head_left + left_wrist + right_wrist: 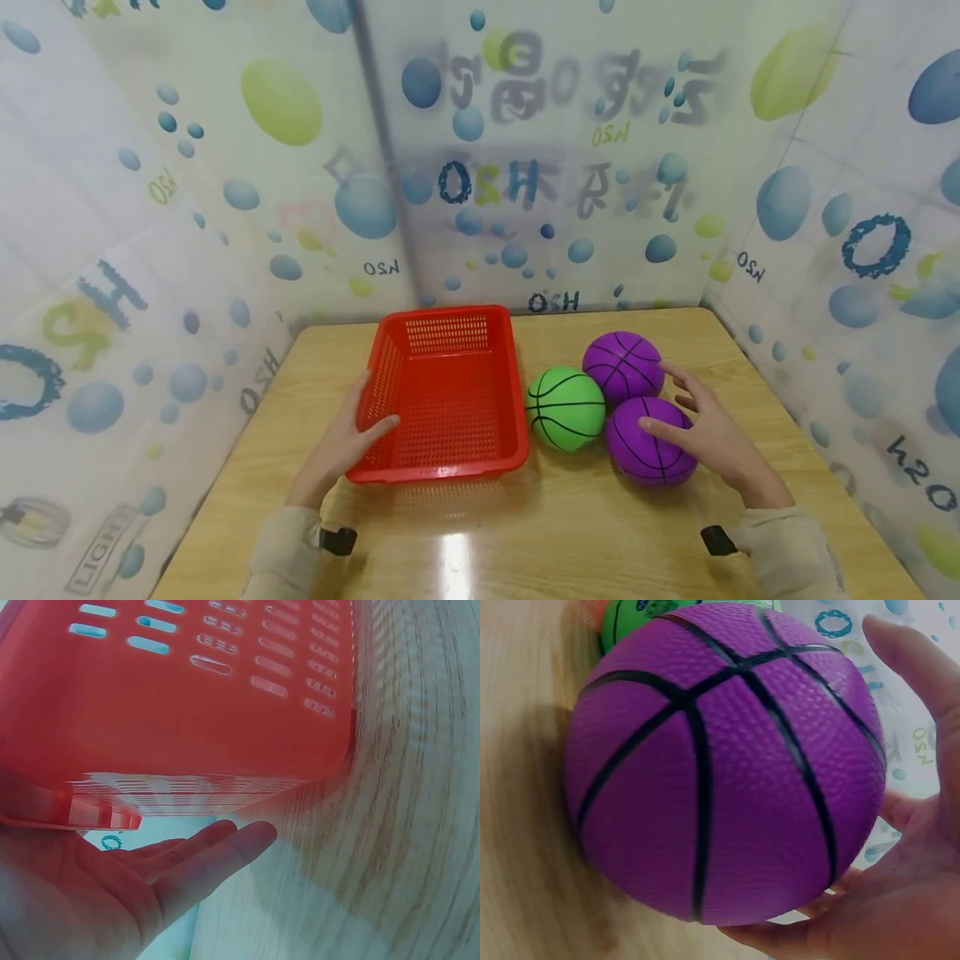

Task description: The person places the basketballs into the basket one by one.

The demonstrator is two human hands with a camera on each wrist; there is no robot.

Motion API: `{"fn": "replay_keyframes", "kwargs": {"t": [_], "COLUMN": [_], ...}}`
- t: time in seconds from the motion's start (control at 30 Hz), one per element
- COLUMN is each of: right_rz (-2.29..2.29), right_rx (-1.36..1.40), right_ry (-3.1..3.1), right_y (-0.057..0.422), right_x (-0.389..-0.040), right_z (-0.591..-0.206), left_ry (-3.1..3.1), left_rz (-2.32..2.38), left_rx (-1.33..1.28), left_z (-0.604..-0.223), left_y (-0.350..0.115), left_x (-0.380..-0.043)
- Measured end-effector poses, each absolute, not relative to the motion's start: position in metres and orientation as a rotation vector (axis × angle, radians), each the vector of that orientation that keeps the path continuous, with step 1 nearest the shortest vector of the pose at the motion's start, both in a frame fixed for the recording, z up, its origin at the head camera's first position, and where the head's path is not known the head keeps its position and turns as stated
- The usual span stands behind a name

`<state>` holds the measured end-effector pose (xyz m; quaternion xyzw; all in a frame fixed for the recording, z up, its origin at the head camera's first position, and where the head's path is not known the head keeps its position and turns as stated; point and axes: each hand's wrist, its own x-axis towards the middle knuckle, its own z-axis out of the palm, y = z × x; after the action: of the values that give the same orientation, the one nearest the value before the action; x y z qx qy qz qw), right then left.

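A red plastic basket (437, 475) with slotted walls stands on the table. At its left side is my left hand (345, 437), the thumb over the rim; in the left wrist view the fingers (202, 870) extend nearly straight outside the wall. Right of the basket sit a green ball (564, 410) and two purple balls with black basketball lines. My right hand (712, 437) is spread around the right side of the nearer purple ball (651, 454). The right wrist view has its thumb apart from the ball and fingertips at the lower edge. The farther purple ball (621, 365) lies behind, near the right fingertips.
The wooden table (585, 533) reaches back to a printed curtain (570, 250) with blue and green drops. Similar sheets hang on the left and right sides. The green ball sits close against the basket's right wall, and the three balls are clustered together.
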<state>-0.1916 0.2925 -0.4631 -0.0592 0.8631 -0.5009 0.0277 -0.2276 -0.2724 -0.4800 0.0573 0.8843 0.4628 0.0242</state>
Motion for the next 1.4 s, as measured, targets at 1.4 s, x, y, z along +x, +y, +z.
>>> {"fn": "replay_keyframes", "kwargs": {"t": [1.4], "right_rz": [-1.592], "right_rx": [-0.228], "right_ry": [2.486], "right_y": [0.300], "right_x": [-0.178], "right_z": [-0.468], "left_ry": [2.713], "left_rz": [1.464], "left_rx": [0.173], "left_z": [-0.482], "left_y": [-0.274], "left_x": [-0.229]}}
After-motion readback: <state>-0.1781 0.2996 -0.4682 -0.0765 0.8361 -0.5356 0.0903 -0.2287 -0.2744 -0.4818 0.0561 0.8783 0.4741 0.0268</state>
